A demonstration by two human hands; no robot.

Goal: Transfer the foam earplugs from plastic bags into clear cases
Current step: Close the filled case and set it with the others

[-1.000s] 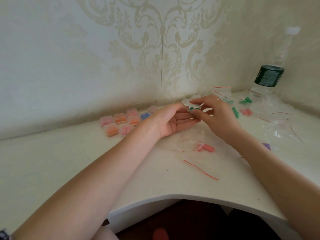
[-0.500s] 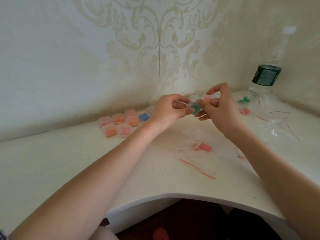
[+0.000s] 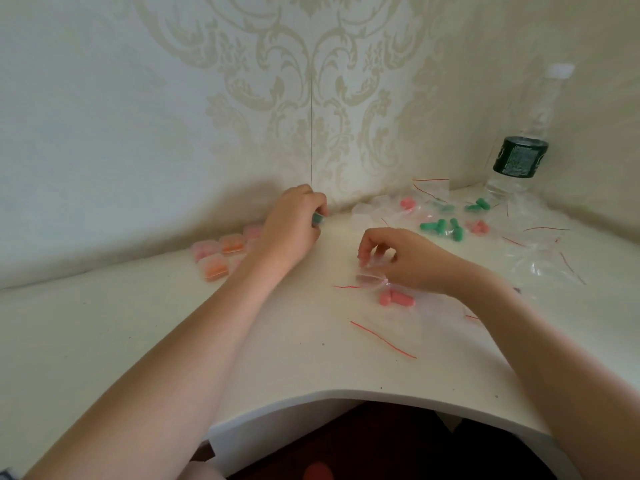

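Your left hand (image 3: 294, 223) was curled around a small clear plastic case holding green foam earplugs (image 3: 318, 218), gripping it low over the white surface (image 3: 173, 323) at the back, just beside the cluster of filled clear cases with pink and orange earplugs (image 3: 221, 251). Only one green edge of the held case showed past your fingers. Your right hand (image 3: 398, 259) was bent at the fingertips, pinching the top of a small clear zip bag with a red seal line (image 3: 372, 277) and lifting that end slightly off the surface. A pair of pink foam earplugs (image 3: 396, 298) lay in the lower part of that bag, right under your wrist. Another flat clear bag with a red strip (image 3: 384, 339) lay nearer to you. Further back on the right, loose green foam earplugs (image 3: 446, 227) and more pink earplugs (image 3: 478, 226) lay among crumpled empty clear bags (image 3: 540, 258). A clear plastic water bottle with a dark green label (image 3: 519, 157) stood in the right corner against the patterned cream wall (image 3: 311, 81).
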